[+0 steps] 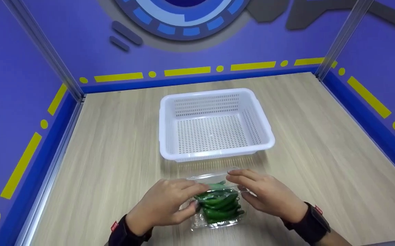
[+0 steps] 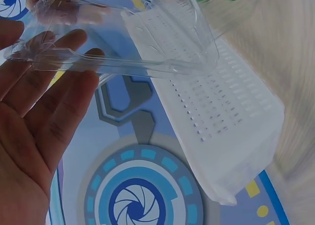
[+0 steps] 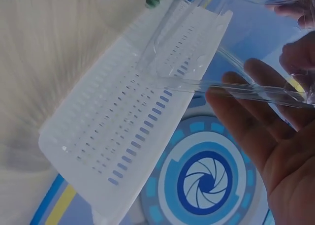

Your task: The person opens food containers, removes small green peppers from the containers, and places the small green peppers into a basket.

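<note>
Pale wood-grain table [image 1: 122, 143]: at six o'clock, my left hand [image 1: 168, 202] and right hand [image 1: 267, 191] grip a clear plastic lid [image 2: 138, 68] by opposite sides, presumably for balance, over slender green peppers [image 1: 219, 206]; white rectangular plastic basket [image 1: 218, 154], twelve o'clock.

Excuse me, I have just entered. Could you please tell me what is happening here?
A person is handling a clear plastic container of green peppers. The left hand and right hand touch its clear lid from opposite sides; the lid appears raised. The peppers are in the container. Just beyond it, a white perforated basket stands on the table.
</note>
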Demonstrator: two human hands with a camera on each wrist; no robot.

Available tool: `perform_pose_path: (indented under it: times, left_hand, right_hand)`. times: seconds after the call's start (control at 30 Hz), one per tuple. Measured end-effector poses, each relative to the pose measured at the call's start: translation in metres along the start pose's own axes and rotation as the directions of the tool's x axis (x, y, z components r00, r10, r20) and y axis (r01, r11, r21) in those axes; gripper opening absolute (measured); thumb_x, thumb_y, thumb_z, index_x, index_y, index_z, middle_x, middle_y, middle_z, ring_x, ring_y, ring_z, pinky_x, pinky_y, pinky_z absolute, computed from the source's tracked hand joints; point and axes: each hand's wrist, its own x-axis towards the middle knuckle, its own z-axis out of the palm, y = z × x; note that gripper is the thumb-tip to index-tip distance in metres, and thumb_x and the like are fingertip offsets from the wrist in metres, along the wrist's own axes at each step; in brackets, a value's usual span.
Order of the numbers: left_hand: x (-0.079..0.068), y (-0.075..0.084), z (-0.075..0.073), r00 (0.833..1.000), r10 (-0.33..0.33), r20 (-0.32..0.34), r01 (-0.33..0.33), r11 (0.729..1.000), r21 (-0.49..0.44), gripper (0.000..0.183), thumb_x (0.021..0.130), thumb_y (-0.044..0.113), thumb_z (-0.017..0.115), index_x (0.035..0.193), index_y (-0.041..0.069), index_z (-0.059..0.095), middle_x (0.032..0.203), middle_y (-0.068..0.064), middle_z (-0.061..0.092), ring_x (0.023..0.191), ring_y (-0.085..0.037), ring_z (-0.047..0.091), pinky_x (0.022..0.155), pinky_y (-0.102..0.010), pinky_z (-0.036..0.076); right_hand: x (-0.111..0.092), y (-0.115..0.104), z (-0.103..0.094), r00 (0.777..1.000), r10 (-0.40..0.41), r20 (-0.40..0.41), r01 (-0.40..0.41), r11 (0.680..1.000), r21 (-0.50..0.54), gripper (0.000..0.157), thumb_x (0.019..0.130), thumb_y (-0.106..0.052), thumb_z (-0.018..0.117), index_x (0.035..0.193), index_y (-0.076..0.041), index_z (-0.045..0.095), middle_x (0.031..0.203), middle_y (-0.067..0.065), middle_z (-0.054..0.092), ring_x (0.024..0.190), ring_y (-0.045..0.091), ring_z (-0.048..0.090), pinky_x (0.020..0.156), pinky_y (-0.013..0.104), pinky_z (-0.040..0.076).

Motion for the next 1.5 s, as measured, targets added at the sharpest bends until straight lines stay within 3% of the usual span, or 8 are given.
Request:
perform_pose_path:
  times: [0.37, 0.57, 0.67, 0.77, 0.87, 1.03, 1.2, 1.5]
  left_hand:
    - [0.001, -0.012, -0.002, 0.975, -0.079, -0.207, 0.086, 0.996, 0.025, 0.041, 0.086, 0.011, 0.069, 0.127, 0.019, 0.070, 0.112, 0.004, 0.075, 0.093, -0.011, 0.074, 0.068, -0.024, 0.058]
    - [0.004, -0.010, -0.004, 0.934, -0.105, -0.342, 0.136, 0.988, 0.068, 0.047, 0.080, 0.010, 0.075, 0.127, 0.015, 0.070, 0.136, -0.004, 0.065, 0.115, -0.019, 0.067, 0.081, -0.029, 0.058]
    - [0.005, 0.001, -0.004, 0.932, -0.078, -0.354, 0.118, 0.989, 0.093, 0.051, 0.076, 0.012, 0.077, 0.126, 0.013, 0.068, 0.140, -0.010, 0.060, 0.121, -0.025, 0.061, 0.095, -0.034, 0.053]
    - [0.004, 0.021, 0.002, 0.965, -0.030, -0.259, 0.056, 0.994, 0.095, 0.048, 0.077, 0.020, 0.079, 0.124, 0.016, 0.068, 0.140, -0.008, 0.059, 0.125, -0.023, 0.056, 0.105, -0.037, 0.046]
    - [0.001, 0.043, 0.016, 0.998, 0.044, -0.046, -0.040, 0.995, 0.093, 0.042, 0.088, 0.033, 0.074, 0.128, 0.022, 0.066, 0.138, -0.001, 0.059, 0.125, -0.017, 0.056, 0.105, -0.032, 0.047]
    - [-0.006, 0.062, 0.042, 0.958, 0.073, 0.277, -0.091, 0.994, 0.053, 0.048, 0.105, 0.055, 0.042, 0.140, 0.027, 0.058, 0.130, 0.009, 0.060, 0.113, -0.009, 0.059, 0.093, -0.024, 0.050]
    - [-0.007, 0.065, 0.057, 0.939, 0.045, 0.340, -0.056, 0.998, 0.023, 0.049, 0.105, 0.056, 0.040, 0.137, 0.026, 0.061, 0.115, 0.011, 0.063, 0.096, -0.004, 0.060, 0.078, -0.017, 0.047]
    - [-0.006, 0.065, 0.059, 0.952, 0.051, 0.301, -0.063, 0.998, 0.030, 0.027, 0.099, 0.040, 0.060, 0.119, 0.028, 0.073, 0.103, 0.013, 0.063, 0.083, -0.003, 0.059, 0.065, -0.014, 0.045]
  right_hand:
    - [0.015, 0.005, -0.007, 0.967, -0.030, -0.254, 0.007, 0.996, -0.090, 0.024, 0.102, -0.011, 0.054, 0.115, -0.006, 0.073, 0.107, 0.003, 0.071, 0.095, 0.017, 0.071, 0.084, 0.025, 0.056]
    - [0.019, 0.009, -0.008, 0.958, -0.006, -0.285, -0.021, 0.995, -0.093, 0.023, 0.104, -0.014, 0.054, 0.110, -0.008, 0.075, 0.106, 0.002, 0.071, 0.096, 0.015, 0.070, 0.085, 0.021, 0.056]
    - [0.021, 0.013, -0.009, 0.961, 0.004, -0.278, -0.034, 0.994, -0.103, 0.024, 0.104, -0.016, 0.053, 0.111, -0.009, 0.075, 0.109, 0.002, 0.072, 0.099, 0.016, 0.070, 0.088, 0.021, 0.055]
    - [0.023, 0.016, -0.010, 0.962, 0.021, -0.274, -0.051, 0.993, -0.105, 0.024, 0.105, -0.016, 0.053, 0.114, -0.010, 0.074, 0.111, 0.002, 0.072, 0.102, 0.018, 0.071, 0.088, 0.023, 0.055]
    - [0.025, 0.019, -0.009, 0.963, 0.032, -0.268, -0.062, 0.993, -0.102, 0.020, 0.101, -0.012, 0.058, 0.113, -0.009, 0.074, 0.110, 0.001, 0.072, 0.102, 0.017, 0.071, 0.084, 0.024, 0.056]
    - [0.027, 0.022, -0.008, 0.965, 0.054, -0.257, -0.083, 0.991, -0.103, 0.025, 0.086, 0.002, 0.070, 0.109, -0.009, 0.072, 0.106, -0.001, 0.073, 0.096, 0.015, 0.072, 0.078, 0.025, 0.057]
    - [0.027, 0.024, -0.009, 0.962, 0.082, -0.260, -0.109, 0.990, -0.090, 0.031, 0.083, 0.006, 0.073, 0.110, -0.009, 0.071, 0.104, -0.001, 0.074, 0.092, 0.014, 0.072, 0.075, 0.025, 0.057]
    - [0.024, 0.026, -0.010, 0.956, 0.115, -0.269, -0.145, 0.985, -0.094, 0.030, 0.082, 0.007, 0.071, 0.108, -0.009, 0.072, 0.101, 0.000, 0.074, 0.089, 0.014, 0.072, 0.071, 0.025, 0.056]
